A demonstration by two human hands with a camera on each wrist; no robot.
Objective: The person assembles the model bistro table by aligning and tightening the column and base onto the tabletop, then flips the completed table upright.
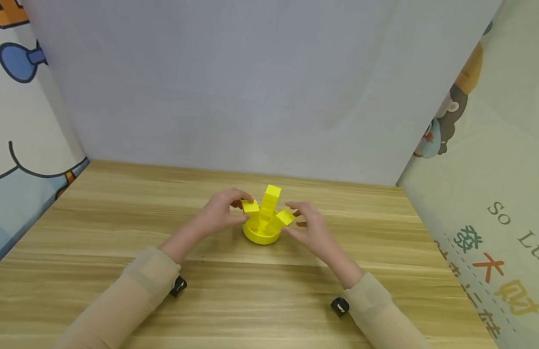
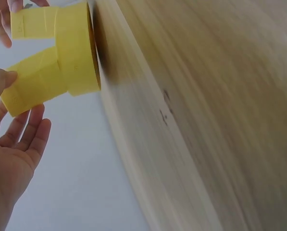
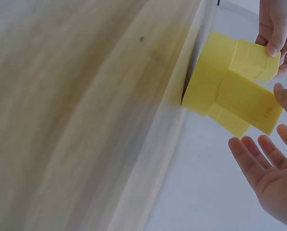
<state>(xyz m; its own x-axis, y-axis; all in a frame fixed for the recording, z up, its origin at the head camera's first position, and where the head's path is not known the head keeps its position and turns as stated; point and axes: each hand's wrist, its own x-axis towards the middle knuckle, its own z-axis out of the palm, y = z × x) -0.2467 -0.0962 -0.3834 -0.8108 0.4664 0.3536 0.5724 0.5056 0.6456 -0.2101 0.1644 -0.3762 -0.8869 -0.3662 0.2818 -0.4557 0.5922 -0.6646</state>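
A bright yellow object stands upright on the wooden table, with a round base (image 1: pixel 261 237) and three rectangular blocks rising and fanning outward from it. Its left block (image 1: pixel 251 207) is pinched by my left hand (image 1: pixel 219 212), the thumb on the near side and the fingers opposite. Beside the right block (image 1: pixel 285 217) is my right hand (image 1: pixel 314 229). In the right wrist view its thumb is at the block's edge, while the other fingers spread apart from it. The back block (image 1: pixel 271 196) stands tallest, between both hands. Small marks show on the right block (image 3: pixel 251 103).
The wood-grained table (image 1: pixel 234 295) reaches a plain pale backdrop (image 1: pixel 234 97). Printed panels with cartoon figures and lettering flank it left and right. Small black devices (image 1: pixel 178 286) show at both cuffs.
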